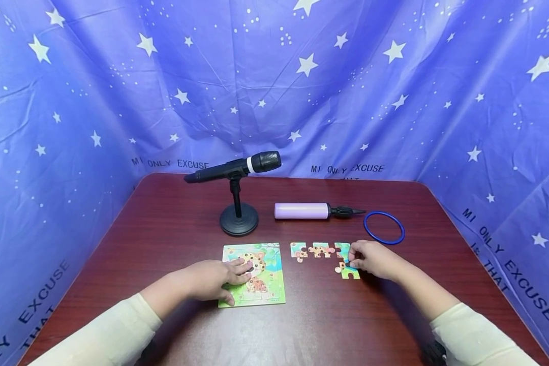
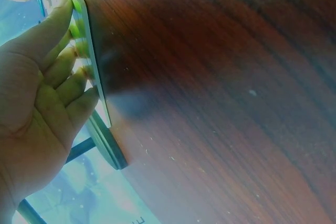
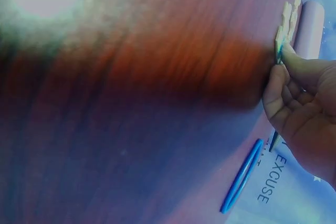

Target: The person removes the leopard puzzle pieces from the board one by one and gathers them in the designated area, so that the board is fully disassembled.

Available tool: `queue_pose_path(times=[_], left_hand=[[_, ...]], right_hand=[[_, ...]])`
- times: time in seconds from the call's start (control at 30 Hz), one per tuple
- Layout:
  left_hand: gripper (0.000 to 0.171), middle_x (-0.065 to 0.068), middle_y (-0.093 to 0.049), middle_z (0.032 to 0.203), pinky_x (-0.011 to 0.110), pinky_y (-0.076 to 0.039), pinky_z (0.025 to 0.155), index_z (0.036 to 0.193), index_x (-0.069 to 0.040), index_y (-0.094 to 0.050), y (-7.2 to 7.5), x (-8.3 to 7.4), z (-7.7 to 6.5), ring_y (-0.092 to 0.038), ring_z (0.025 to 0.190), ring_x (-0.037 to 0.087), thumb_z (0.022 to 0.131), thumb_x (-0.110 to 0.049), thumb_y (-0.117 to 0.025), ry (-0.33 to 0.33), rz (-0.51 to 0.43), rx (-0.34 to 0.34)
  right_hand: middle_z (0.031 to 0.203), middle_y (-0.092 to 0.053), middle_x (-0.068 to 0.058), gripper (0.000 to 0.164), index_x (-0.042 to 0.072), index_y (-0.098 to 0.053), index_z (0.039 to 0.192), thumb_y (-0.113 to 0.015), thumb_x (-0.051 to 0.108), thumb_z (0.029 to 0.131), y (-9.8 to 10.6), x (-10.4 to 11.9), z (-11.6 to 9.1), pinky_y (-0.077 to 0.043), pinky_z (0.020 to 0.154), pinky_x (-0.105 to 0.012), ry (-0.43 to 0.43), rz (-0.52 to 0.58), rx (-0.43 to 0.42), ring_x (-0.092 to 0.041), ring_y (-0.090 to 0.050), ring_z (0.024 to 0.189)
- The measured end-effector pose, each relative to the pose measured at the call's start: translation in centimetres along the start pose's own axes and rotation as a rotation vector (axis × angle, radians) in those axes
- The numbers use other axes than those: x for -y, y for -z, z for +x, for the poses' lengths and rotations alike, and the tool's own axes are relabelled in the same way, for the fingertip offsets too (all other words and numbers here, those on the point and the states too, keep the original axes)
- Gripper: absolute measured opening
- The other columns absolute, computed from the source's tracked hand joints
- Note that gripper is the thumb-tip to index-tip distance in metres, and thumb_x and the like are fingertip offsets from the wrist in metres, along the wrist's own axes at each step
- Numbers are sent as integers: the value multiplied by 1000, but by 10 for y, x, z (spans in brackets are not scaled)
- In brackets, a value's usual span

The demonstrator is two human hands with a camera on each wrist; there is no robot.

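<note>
A square leopard-cartoon puzzle board (image 1: 274, 269) lies left of the table's middle. My left hand (image 1: 210, 279) rests on its left part with the fingers spread; in the left wrist view, the left hand (image 2: 37, 98) has its fingertips on the board. To the right lie loose jigsaw pieces: a corner piece (image 1: 297, 248), a spotted piece (image 1: 322, 249) and a blue-green piece (image 1: 341, 248). At the right end of these, my right hand (image 1: 372, 259) pinches a puzzle piece (image 3: 279, 51) between thumb and finger, just by a green piece (image 1: 350, 274). The fingers partly cover the pinched piece.
Behind the board stands a black microphone (image 1: 224, 170) on a round-based stand (image 1: 239, 221). A lilac hand pump (image 1: 302, 211) lies behind the pieces, its black nozzle pointing right towards a blue ring (image 1: 400, 231). A starry blue curtain (image 1: 274, 91) surrounds the table (image 1: 187, 218).
</note>
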State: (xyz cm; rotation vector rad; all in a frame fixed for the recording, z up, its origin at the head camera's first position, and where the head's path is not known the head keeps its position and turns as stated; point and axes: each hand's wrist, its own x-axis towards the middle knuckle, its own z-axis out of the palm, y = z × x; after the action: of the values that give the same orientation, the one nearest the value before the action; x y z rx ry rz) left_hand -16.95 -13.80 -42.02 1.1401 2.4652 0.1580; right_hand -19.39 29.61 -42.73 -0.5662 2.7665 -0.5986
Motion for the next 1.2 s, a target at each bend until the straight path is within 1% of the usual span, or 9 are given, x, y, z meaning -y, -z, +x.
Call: queue_pose_path(times=[0.2, 0.3, 0.4, 0.47, 0.63, 0.77, 0.93, 1.1, 1.2], left_hand=[[73, -4, -29, 161, 43, -39, 111, 149, -25, -43, 0, 1, 0, -25, 149, 20, 83, -41, -71, -1, -8, 1], [73, -5, -29, 161, 43, -39, 111, 149, -25, -43, -1, 1, 0, -25, 149, 19, 83, -41, -71, 1, -8, -2], [73, -5, -29, 161, 44, -39, 110, 149, -25, -44, -1, 2, -1, -26, 149, 19, 83, -41, -72, -1, -3, -7], [73, -5, -30, 161, 44, -39, 111, 148, -25, -44, -2, 2, 0, -26, 149, 19, 83, -41, -72, -3, -4, -9], [73, -6, -29, 161, 43, -39, 111, 149, -27, -43, -2, 3, 0, -25, 149, 19, 83, -43, -71, -4, 2, -7], [72, -7, -29, 160, 44, -40, 110, 148, -28, -44, -2, 4, 1, -26, 149, 18, 83, -43, -71, -9, 3, -14], [72, -5, -30, 160, 44, -41, 109, 148, -26, -45, -2, 4, 0, -27, 148, 20, 83, -42, -71, -26, 5, -29], [72, -4, -31, 160, 44, -40, 109, 147, -24, -46, -2, 4, -2, -27, 148, 21, 83, -41, -72, -35, -10, -35], [73, -4, -31, 160, 44, -40, 110, 147, -23, -47, -3, 5, -2, -28, 148, 21, 82, -41, -73, -38, -26, -53]], right_hand=[[84, -56, 6, 12, 20, -60, 86, -68, 25, 93, 10, 10, 8, -42, 64, -26, 17, -6, -66, -8, -51, 70], [84, -59, 7, 12, 22, -61, 88, -68, 30, 93, 13, 28, 17, -44, 66, -27, 33, 24, -85, -8, -53, 73], [85, -62, 7, 15, 19, -64, 95, -68, 33, 92, 11, 54, 30, -48, 66, -28, 61, 97, -58, -8, -57, 73], [84, -62, 7, 22, 16, -65, 101, -69, 36, 91, 5, 73, 39, -49, 67, -28, 83, 129, -36, -9, -58, 73], [92, -61, 4, 41, 9, -64, 116, -73, 37, 88, -20, 117, 59, -50, 69, -28, 164, 130, 25, -10, -58, 78], [97, -60, 2, 51, 8, -61, 124, -73, 40, 87, -42, 143, 70, -50, 70, -26, 189, 101, 91, -9, -56, 77], [94, -59, 1, 56, 9, -62, 121, -76, 47, 82, -62, 160, 78, -46, 73, -26, 207, 33, 113, -9, -53, 81], [107, -61, 1, 63, 12, -60, 125, -79, 50, 78, -72, 168, 80, -50, 85, -30, 179, -33, 97, -10, -57, 95], [112, -61, 2, 60, 15, -59, 124, -79, 48, 78, -75, 171, 80, -50, 90, -33, 177, -83, 97, -10, -57, 100]])
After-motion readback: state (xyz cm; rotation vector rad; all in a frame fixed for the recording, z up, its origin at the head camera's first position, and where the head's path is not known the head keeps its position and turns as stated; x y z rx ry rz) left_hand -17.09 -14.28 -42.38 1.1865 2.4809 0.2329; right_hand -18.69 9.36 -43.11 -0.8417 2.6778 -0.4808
